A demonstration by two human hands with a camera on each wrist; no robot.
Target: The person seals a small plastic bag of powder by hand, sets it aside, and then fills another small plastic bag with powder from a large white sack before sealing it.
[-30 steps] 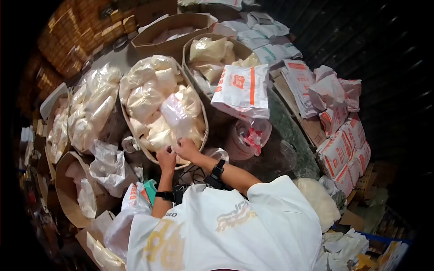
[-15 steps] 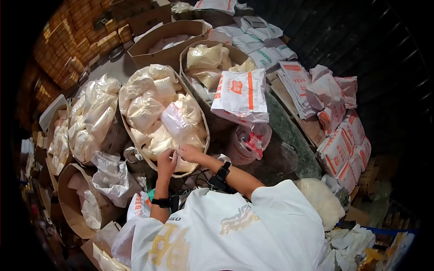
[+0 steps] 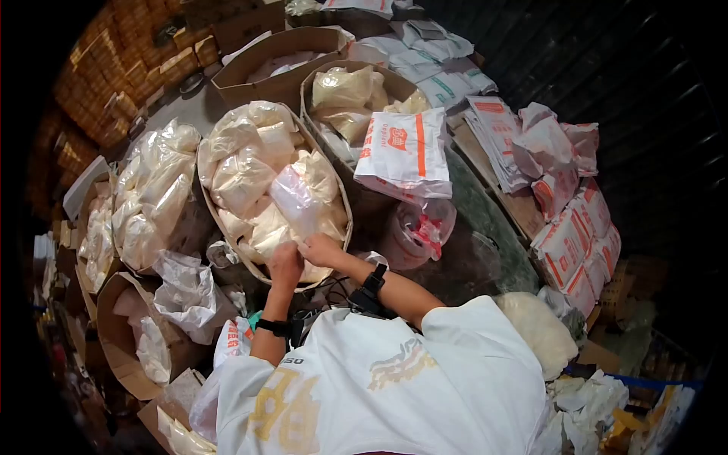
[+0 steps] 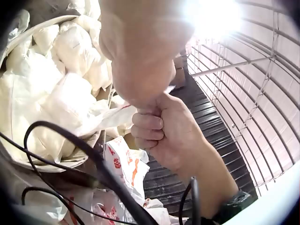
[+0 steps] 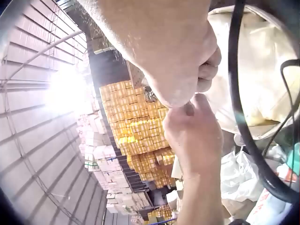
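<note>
A clear plastic bag (image 3: pixel 294 193) with whitish filling lies on top of the other filled bags in the oval cardboard drum (image 3: pixel 349 216). Its gathered neck (image 4: pixel 115 116) stretches toward the person, up to the two hands. At the drum's near rim, the left hand (image 3: pixel 286 264) grips the end of that neck, its knuckles turned up. Right beside it the right hand (image 3: pixel 320 250) pinches the same neck, with fingers curled in the left wrist view. Both hands meet closely, so the bit of plastic between them is mostly hidden.
More drums of bags stand left and behind, including a tall cluster of filled bags (image 3: pixel 155 193). A printed white sack stack (image 3: pixel 406 152) sits to the right, above a bucket (image 3: pixel 402 246) with a red-pink bag. Black cables (image 4: pixel 101 168) cross near the wrists.
The left hand has turned over, from fingertips showing to knuckles up, and closed in beside the right hand. The bag stays in the drum; the head view has shifted slightly.
</note>
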